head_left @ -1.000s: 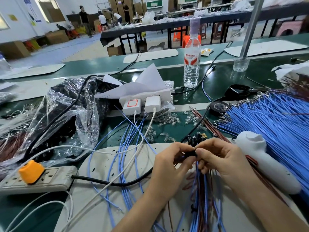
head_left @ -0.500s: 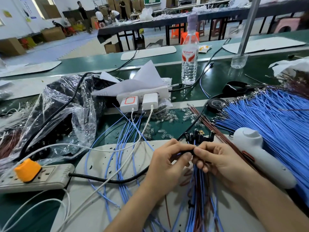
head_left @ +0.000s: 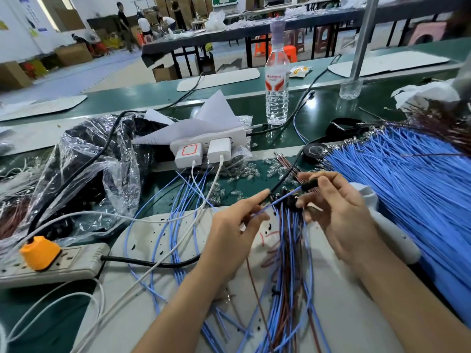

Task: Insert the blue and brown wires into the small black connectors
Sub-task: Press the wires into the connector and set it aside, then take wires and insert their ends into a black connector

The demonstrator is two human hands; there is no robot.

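Left fingers: the left hand (head_left: 237, 225) has thumb and forefinger drawn narrow, pinching a thin blue wire (head_left: 277, 201); the other fingers are loosely curled
Right fingers: the right hand (head_left: 339, 212) pinches a small black connector (head_left: 310, 185) between thumb and forefinger, the gap narrow; the other fingers curl beneath
Wire and connector: the wire slants from the left fingers up to the connector; blur hides whether its tip is inside
Below the fingers: a bundle of blue and brown wires (head_left: 288, 263), dark connectors at its top, fanned over a pale mat (head_left: 344, 314) on the green surface (head_left: 328, 108)
Right of the fingers: a smooth white plastic tool (head_left: 390, 233), partly under the right hand; beyond it a thick heap of blue wires (head_left: 413, 189)
Beyond the fingers: loose brown wires (head_left: 286, 163); small clear plastic pieces (head_left: 244, 171); a black tape roll (head_left: 316, 150); a white socket block (head_left: 204, 146) with two chargers; a clear water bottle (head_left: 277, 85)
Left of the fingers: a crinkled clear plastic bag (head_left: 89, 169); a grey power strip (head_left: 63, 263) with an orange plug (head_left: 39, 252); its black cable (head_left: 142, 261) runs toward the left wrist
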